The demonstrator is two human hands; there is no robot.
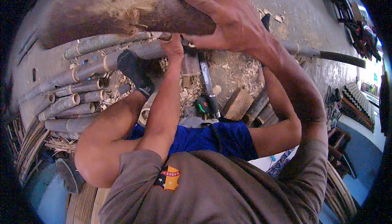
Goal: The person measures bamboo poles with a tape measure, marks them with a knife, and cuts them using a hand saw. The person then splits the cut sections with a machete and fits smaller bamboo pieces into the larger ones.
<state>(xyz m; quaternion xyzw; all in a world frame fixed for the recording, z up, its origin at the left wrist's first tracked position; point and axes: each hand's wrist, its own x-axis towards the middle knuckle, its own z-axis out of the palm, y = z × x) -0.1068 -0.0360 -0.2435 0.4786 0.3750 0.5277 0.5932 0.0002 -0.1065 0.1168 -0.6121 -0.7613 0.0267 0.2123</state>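
Observation:
Close to the camera, a thick dark wooden club point(77, 15) with a frayed, fibrous pale patch lies across the upper view, blurred at its left end. My right hand point(239, 26) grips its right end, fingers over the top and thumb below. Beneath it my left hand point(174, 47) is closed at a long bamboo pole point(96, 69); the club covers part of its fingers, and what they hold cannot be made out. My socked foot point(134, 71) rests against the pole. A long metal tool with a dark handle point(207, 77) lies beyond my lap.
Cut bamboo pieces point(67, 103) are stacked at left, with thin strips point(30, 150) beside them. A green and black tape measure point(201, 104) and a wooden block point(239, 103) lie between my legs. Wood chips point(234, 75) litter the floor. Corrugated sheets point(357, 101) stand at right.

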